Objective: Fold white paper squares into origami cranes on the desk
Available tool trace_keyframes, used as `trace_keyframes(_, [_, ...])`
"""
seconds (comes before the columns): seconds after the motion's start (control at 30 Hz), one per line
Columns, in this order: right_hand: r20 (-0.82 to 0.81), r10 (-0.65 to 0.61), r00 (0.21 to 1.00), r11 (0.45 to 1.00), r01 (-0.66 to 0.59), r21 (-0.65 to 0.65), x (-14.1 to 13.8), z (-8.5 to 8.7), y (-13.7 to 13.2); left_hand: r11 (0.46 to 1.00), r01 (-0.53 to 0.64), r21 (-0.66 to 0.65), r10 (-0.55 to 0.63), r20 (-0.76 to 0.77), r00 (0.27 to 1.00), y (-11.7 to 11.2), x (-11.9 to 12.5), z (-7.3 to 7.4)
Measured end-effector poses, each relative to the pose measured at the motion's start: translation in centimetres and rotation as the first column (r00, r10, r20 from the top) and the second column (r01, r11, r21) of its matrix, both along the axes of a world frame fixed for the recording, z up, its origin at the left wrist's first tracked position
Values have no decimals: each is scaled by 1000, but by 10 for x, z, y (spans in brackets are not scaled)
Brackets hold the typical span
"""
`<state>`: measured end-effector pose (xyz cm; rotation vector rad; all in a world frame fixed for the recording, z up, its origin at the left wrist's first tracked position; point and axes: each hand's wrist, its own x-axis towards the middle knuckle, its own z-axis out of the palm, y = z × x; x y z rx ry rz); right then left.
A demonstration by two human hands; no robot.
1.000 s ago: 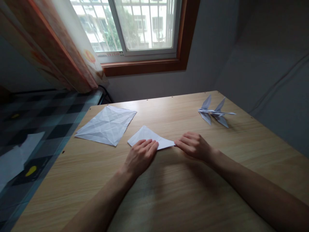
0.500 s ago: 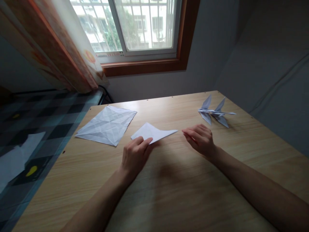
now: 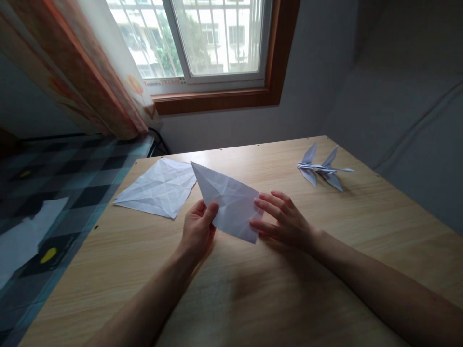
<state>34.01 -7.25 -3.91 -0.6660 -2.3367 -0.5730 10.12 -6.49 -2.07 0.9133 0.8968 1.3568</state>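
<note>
A folded white paper triangle (image 3: 227,202) is lifted off the wooden table (image 3: 253,289), tilted up toward me with its point to the upper left. My left hand (image 3: 198,230) pinches its lower left edge between thumb and fingers. My right hand (image 3: 280,218) is at the paper's right edge, fingers stretched out and touching it. A creased, unfolded white sheet (image 3: 159,187) lies flat on the table to the left of the hands.
A finished folded paper bird (image 3: 321,169) lies at the table's far right. A window and curtain are behind the table. To the left, a checked surface (image 3: 54,193) holds white paper (image 3: 21,236). A grey sofa is on the right.
The folded paper was pressed flat on the table under both hands. My left hand lifted it and turned it upright, and my right hand came back to its right edge.
</note>
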Motion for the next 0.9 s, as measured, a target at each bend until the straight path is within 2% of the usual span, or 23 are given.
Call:
trace_keyframes(0.07, [8, 3, 1000, 998, -3, 61, -3, 3, -2, 998, 59, -17, -59, 19, 998, -1, 1, 1])
trace_keyframes(0.13, [6, -8, 1000, 994, 8, 105, -5, 5, -3, 993, 116, -34, -117, -27, 993, -2, 2, -1])
trace_keyframes(0.17, [1, -10, 1000, 994, 10, 107, -5, 6, -3, 988, 148, -38, -151, -88, 985, -2, 2, -2])
trace_keyframes(0.23, [10, 27, 1000, 998, -28, 59, -5, 6, 0, 985, 170, -7, -163, -324, 932, -3, 1, -7])
trace_keyframes(0.27, [31, 66, 997, 998, -67, 13, -5, 5, 2, 988, 148, 48, -106, -484, 869, -3, -1, -9])
trace_keyframes(0.33, [85, 146, 986, 986, -138, -92, -3, 2, 6, 966, 92, 241, 126, -753, 645, -3, -4, -13])
trace_keyframes(0.4, [119, 175, 977, 971, -152, -183, -1, -2, 10, 893, 134, 430, 347, -847, 403, -2, -9, -16])
trace_keyframes(0.43, [120, 176, 977, 965, -147, -218, 0, -3, 12, 854, 199, 481, 408, -855, 319, -2, -10, -16])
trace_keyframes(0.5, [94, 172, 981, 953, -141, -266, 1, -6, 13, 786, 366, 497, 453, -868, 205, -1, -13, -18])
trace_keyframes(0.57, [62, 172, 983, 943, -147, -299, 2, -7, 13, 740, 530, 414, 421, -900, 115, 0, -14, -19])
trace_keyframes(0.63, [36, 171, 985, 934, -150, -325, 3, -8, 13, 723, 625, 295, 353, -935, 33, 1, -14, -21])
trace_keyframes(0.7, [-14, 161, 987, 919, -155, -361, 3, -8, 13, 726, 650, 223, 304, -953, -13, 1, -14, -21])
trace_keyframes(0.77, [-90, 120, 989, 895, -147, -421, 3, -8, 12, 732, 649, 208, 294, -955, -26, 1, -15, -21])
trace_keyframes(0.9, [-167, -99, 981, 841, -7, -541, 3, -9, 11, 716, 664, 214, 298, -954, -13, 0, -15, -17])
